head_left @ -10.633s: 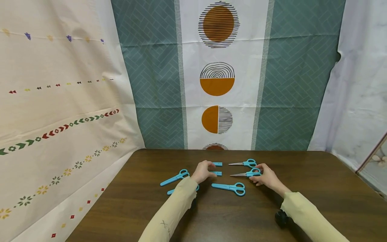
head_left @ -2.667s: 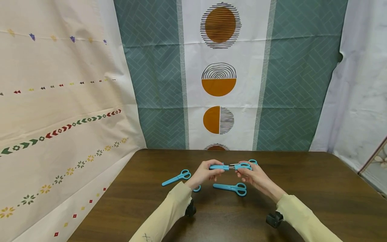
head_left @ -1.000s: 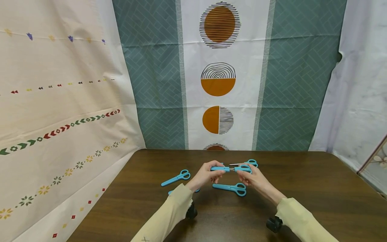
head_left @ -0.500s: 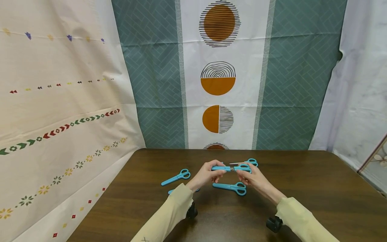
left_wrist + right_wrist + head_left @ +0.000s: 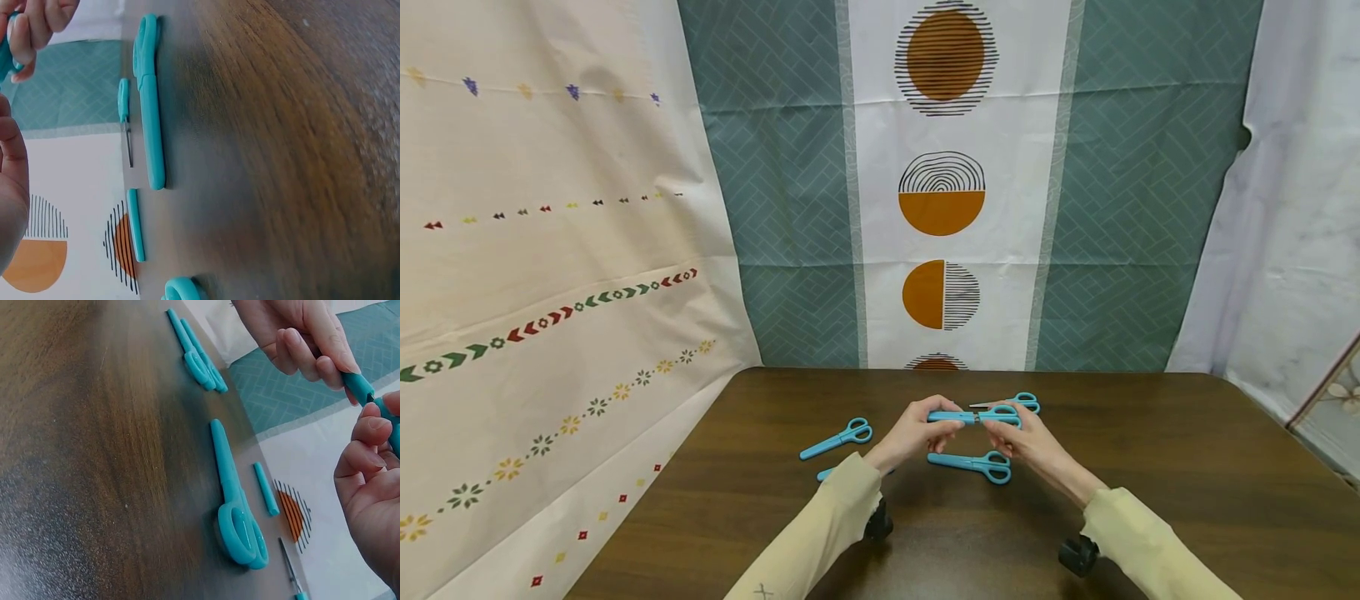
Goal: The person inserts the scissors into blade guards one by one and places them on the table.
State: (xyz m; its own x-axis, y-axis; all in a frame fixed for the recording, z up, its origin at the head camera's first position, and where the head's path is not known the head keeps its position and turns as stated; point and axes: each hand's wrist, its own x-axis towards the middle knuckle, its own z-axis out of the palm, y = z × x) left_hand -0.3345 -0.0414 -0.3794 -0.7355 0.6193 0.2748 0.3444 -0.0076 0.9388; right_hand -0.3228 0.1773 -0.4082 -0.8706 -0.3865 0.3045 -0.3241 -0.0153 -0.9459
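Observation:
My left hand (image 5: pixel 917 429) pinches a light-blue blade cover (image 5: pixel 950 417) above the table. My right hand (image 5: pixel 1028 442) grips a pair of scissors (image 5: pixel 1006 413) by its blue handles, level with the cover. The blades are inside the cover except for a narrow dark gap, also seen in the right wrist view. Below the hands lies a covered pair of scissors (image 5: pixel 966 463). Farther back, an uncovered pair of scissors (image 5: pixel 1024 402) points left. A loose blade cover (image 5: pixel 266 489) lies near it in the right wrist view; my left hand mostly hides it in the head view.
Left of my hands lie two more covered pairs of scissors; one (image 5: pixel 837 439) is fully visible, the other (image 5: pixel 826 476) is partly behind my left sleeve. The brown wooden table (image 5: pixel 1150 467) ends at patterned cloths at the back and sides.
Earlier, these scissors and their cover lay apart on the table. Both hands have since lifted them and brought them together. Over the last second the blades slid deeper, narrowing the gap.

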